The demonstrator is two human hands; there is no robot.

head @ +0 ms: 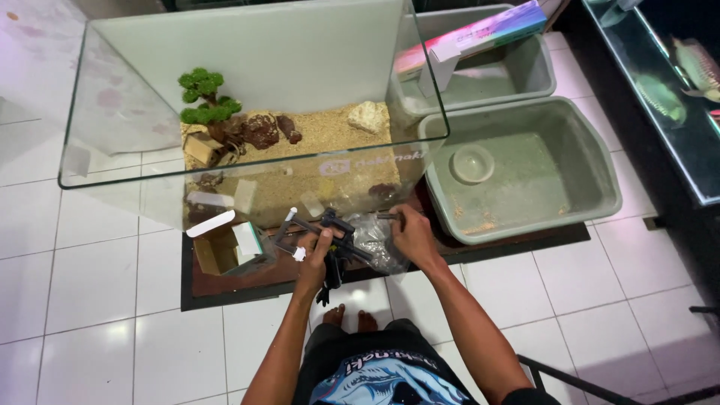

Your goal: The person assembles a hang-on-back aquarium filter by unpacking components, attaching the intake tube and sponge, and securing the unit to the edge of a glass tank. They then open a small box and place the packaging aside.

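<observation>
left hand (313,259) clamps black bracket (324,234) | right hand (409,234) pinches crinkly bag (375,238) at 3 o'clock | bracket light, stiff: grip your frame bars

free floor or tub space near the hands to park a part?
Free: white floor tiles left of the dark mat; tiles right of the person's legs; the nearer grey tub, holding only a round dish. Crowded: mat strip before the glass tank, where the open cardboard box, left hand, black bracket and right hand with clear bag sit.
</observation>
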